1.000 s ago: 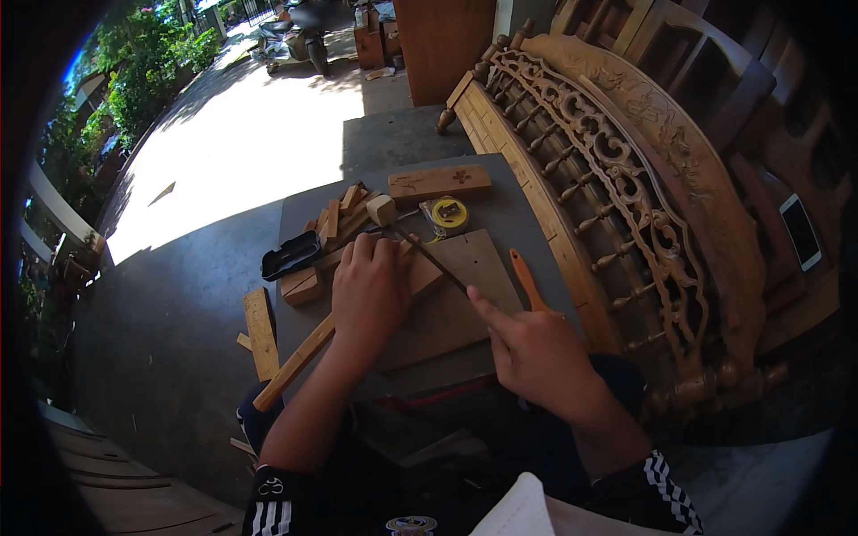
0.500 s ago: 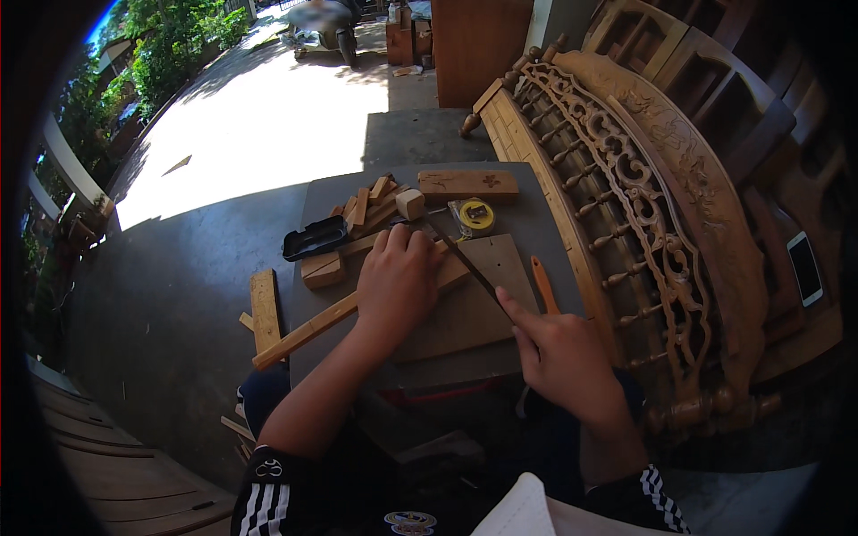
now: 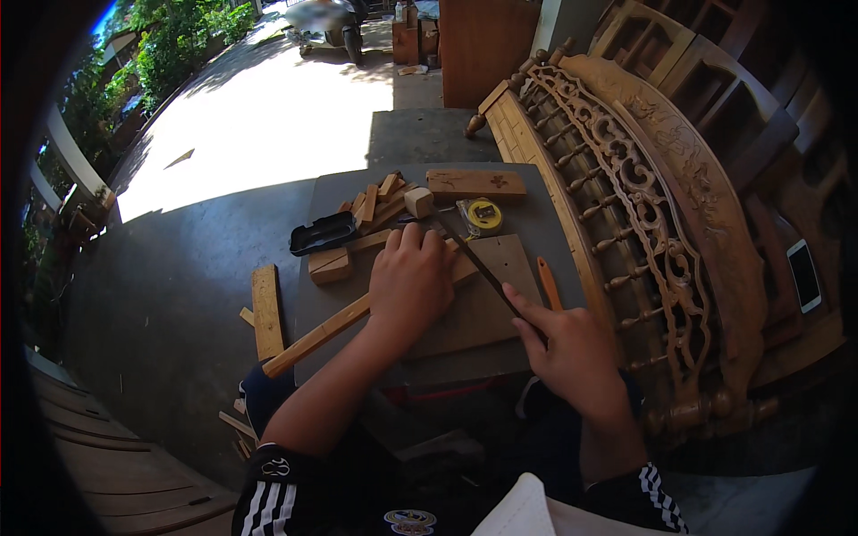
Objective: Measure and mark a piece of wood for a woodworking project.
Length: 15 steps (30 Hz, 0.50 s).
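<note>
Viewing remotely, I see left hand (image 3: 411,279) gripping long tan wooden strip (image 3: 319,337), midsection hidden; right hand (image 3: 575,353) gripping slim dark tool (image 3: 480,263), rear concealed.

wooden strip (image 3: 323,336): middle hidden under left hand (image 3: 413,281) | dark rod (image 3: 487,273): 5-o'clock end hidden in right hand (image 3: 574,354) | motorbike (image 3: 347,37), 11 o'clock: partly blurred
</note>
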Each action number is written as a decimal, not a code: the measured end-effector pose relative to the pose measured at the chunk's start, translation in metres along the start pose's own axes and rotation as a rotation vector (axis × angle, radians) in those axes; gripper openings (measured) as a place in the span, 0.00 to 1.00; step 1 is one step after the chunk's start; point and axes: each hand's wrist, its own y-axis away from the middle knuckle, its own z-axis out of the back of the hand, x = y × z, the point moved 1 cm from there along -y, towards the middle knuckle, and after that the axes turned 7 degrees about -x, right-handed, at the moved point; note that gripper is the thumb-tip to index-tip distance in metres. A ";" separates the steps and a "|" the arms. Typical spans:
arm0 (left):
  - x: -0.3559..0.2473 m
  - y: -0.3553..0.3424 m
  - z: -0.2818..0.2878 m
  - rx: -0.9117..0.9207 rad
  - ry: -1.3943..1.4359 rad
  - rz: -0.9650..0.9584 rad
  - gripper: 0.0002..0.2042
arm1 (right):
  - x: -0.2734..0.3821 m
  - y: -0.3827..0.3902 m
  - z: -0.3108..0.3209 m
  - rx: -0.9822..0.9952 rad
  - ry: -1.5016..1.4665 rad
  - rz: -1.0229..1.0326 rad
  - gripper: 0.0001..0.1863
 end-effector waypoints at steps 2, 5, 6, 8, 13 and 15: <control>0.000 -0.002 0.001 -0.005 0.007 -0.016 0.08 | 0.003 0.004 0.004 -0.004 0.017 0.009 0.23; -0.002 -0.003 0.005 0.010 0.021 -0.021 0.09 | 0.002 0.003 -0.002 -0.028 0.011 0.023 0.23; -0.004 -0.004 0.004 0.040 0.034 -0.018 0.09 | -0.002 0.001 -0.006 -0.048 0.003 0.029 0.23; -0.007 -0.004 0.002 0.077 0.034 -0.023 0.10 | -0.005 -0.011 -0.025 -0.091 -0.008 0.026 0.23; -0.006 -0.003 -0.001 -0.003 0.049 -0.034 0.08 | -0.009 -0.027 -0.041 -0.150 0.002 0.048 0.23; -0.006 -0.002 0.002 -0.005 0.028 -0.032 0.09 | -0.007 -0.024 -0.034 -0.127 -0.042 0.058 0.23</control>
